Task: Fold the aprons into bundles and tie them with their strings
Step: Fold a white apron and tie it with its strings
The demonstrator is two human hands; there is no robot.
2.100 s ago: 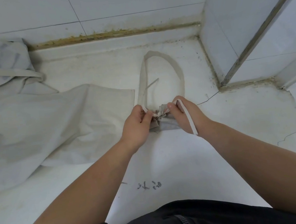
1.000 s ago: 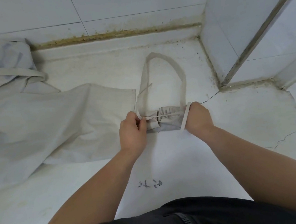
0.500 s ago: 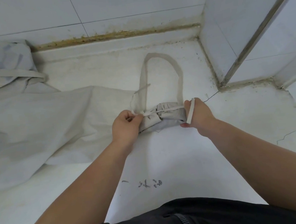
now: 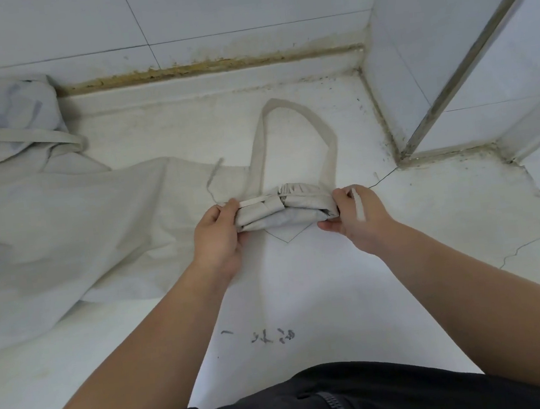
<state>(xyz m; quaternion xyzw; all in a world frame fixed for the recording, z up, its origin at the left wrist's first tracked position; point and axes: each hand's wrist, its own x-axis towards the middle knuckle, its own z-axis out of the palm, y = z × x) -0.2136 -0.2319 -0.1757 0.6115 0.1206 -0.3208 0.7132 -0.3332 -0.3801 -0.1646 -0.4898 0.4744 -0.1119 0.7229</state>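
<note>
A pale grey apron rolled into a bundle (image 4: pixel 286 209) hangs between my hands just above the white floor (image 4: pixel 303 284). A thin string (image 4: pixel 255 201) is wound round its middle. My left hand (image 4: pixel 220 236) grips the bundle's left end and pinches the string. My right hand (image 4: pixel 358 216) grips the right end, with another string end (image 4: pixel 358 204) lying across its back. The apron's neck loop (image 4: pixel 294 128) stretches out behind the bundle on the floor.
More unfolded grey aprons (image 4: pixel 64 226) lie spread and heaped over the left half of the floor. A tiled wall (image 4: pixel 176 21) runs along the back, and a tiled corner with a metal door frame (image 4: pixel 455 78) stands at the right. Dark marks (image 4: pixel 272 335) are written on the floor near me.
My hands went from working the strings at the bundle's middle to its two ends, pulling the strings outward. The bundle has since lifted slightly off the floor, held at both ends.
</note>
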